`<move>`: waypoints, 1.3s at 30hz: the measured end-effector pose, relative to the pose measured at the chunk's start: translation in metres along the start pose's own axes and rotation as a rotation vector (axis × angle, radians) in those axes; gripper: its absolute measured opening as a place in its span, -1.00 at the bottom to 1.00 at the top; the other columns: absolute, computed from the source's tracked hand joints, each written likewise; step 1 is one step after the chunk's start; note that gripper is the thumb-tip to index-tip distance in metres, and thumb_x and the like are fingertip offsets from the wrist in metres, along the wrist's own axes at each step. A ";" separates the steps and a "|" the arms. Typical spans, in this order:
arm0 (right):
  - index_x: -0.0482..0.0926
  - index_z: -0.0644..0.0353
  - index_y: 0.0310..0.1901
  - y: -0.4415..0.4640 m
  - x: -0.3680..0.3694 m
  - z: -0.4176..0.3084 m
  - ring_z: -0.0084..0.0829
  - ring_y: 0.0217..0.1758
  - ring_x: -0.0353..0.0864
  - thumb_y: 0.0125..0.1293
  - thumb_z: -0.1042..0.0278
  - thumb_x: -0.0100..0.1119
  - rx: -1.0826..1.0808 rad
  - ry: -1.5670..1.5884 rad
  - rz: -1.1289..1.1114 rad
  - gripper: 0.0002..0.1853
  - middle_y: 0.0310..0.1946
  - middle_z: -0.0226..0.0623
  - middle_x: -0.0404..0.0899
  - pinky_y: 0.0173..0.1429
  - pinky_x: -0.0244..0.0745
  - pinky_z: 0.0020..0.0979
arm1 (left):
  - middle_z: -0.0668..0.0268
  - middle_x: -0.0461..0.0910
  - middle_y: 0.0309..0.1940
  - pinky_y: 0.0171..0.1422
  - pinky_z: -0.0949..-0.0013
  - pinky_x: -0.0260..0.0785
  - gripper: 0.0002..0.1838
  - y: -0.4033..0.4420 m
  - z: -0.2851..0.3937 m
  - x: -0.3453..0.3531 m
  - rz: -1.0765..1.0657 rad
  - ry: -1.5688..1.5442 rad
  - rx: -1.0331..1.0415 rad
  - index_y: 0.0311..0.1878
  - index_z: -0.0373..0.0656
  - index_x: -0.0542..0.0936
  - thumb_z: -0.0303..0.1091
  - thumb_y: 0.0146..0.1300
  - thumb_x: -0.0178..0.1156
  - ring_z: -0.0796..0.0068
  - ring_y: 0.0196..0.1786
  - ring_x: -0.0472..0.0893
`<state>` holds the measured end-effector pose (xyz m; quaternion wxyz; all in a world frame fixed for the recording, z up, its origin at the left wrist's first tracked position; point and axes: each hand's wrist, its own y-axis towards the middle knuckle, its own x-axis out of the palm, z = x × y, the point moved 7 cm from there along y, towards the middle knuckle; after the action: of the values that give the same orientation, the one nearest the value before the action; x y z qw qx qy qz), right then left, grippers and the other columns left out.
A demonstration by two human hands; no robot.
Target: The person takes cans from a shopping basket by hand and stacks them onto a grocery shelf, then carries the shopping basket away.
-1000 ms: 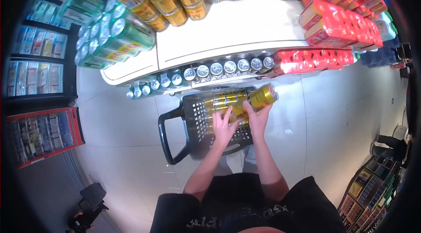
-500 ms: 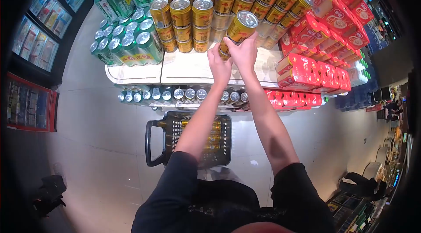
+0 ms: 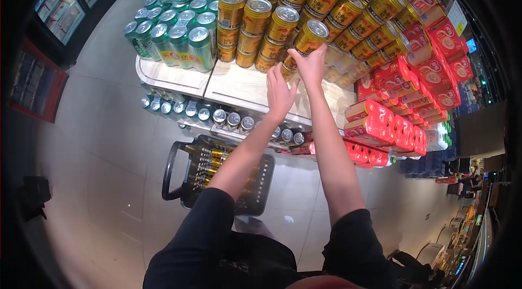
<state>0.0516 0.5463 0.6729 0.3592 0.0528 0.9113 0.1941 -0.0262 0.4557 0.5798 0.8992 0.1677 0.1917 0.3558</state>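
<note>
A gold Red Bull can [image 3: 314, 33] stands at the front of the shelf stack, at the end of a row of like cans. My right hand [image 3: 309, 65] is closed round its side, thumb to the left. Below it, another gold can [image 3: 291, 66] is partly hidden by my hands. My left hand [image 3: 280, 94] is beside this lower can, with fingers and thumb apart; whether the fingertips touch it I cannot tell. Just left of my hands rise columns of gold cans [image 3: 256, 17].
Green beer can packs [image 3: 176, 38] stand left on the wooden shelf top [image 3: 234, 85]; red can packs [image 3: 375, 125] are stacked right. Smaller cans [image 3: 234, 120] line the lower shelf. A dark basket [image 3: 261, 191] holding gold cans is on the floor below my left arm.
The can in my hands has gone from tilted in front of the stack to standing against it. My left hand has loosened and dropped slightly lower. The view has turned.
</note>
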 end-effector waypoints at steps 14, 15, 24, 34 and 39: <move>0.20 0.51 0.25 0.007 0.015 0.006 0.07 0.20 0.58 0.06 -0.14 0.52 0.006 -0.093 -0.105 0.01 0.18 0.21 0.43 0.18 0.57 -0.07 | -0.08 0.41 0.12 0.29 0.02 0.34 -0.41 -0.010 -0.016 0.033 -0.355 0.007 0.108 0.27 -0.35 0.35 -0.37 0.21 0.29 -0.16 0.20 0.45; 0.20 0.48 0.26 0.009 0.018 0.007 0.06 0.25 0.54 0.05 -0.13 0.54 0.059 -0.072 -0.147 0.01 0.21 0.19 0.41 0.22 0.55 -0.07 | -0.09 0.41 0.12 0.29 0.02 0.33 -0.41 -0.009 -0.016 0.033 -0.374 0.017 0.095 0.27 -0.36 0.35 -0.37 0.21 0.28 -0.17 0.21 0.44; 0.34 0.46 0.23 -0.025 0.018 0.040 -0.07 0.21 0.56 0.08 -0.07 0.55 -0.023 0.000 -0.033 -0.11 0.10 0.14 0.52 0.21 0.51 -0.14 | -0.06 0.49 0.10 0.34 0.15 0.33 -0.61 -0.029 -0.044 -0.008 -0.481 0.029 -0.025 0.13 -0.30 0.51 -0.39 0.25 0.23 -0.07 0.19 0.49; 0.55 0.36 -0.05 -0.477 0.067 0.298 -0.56 -0.41 0.59 0.45 0.20 0.20 1.045 0.538 -0.077 -0.68 -0.34 -0.31 0.63 -0.34 0.51 -0.50 | 0.13 0.59 -0.20 0.14 0.11 0.39 -0.91 -0.313 -0.214 -0.192 -0.618 0.470 -0.235 -0.18 -0.15 0.65 -0.41 0.27 0.26 0.08 -0.02 0.55; 0.49 0.45 0.12 -0.659 0.165 0.334 -0.28 -0.13 0.72 0.44 0.07 0.20 1.549 0.551 -0.649 -0.49 -0.09 -0.06 0.65 -0.02 0.68 -0.37 | 0.03 0.65 -0.03 0.22 0.02 0.48 -0.70 -0.435 -0.362 -0.212 -1.210 0.787 -0.574 -0.10 -0.14 0.67 -0.18 0.17 0.37 -0.07 0.06 0.63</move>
<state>0.1841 0.0846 0.0872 0.0277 -0.0286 0.8111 -0.5835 -0.0865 0.0656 0.1223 0.8110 -0.3441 0.4555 -0.1279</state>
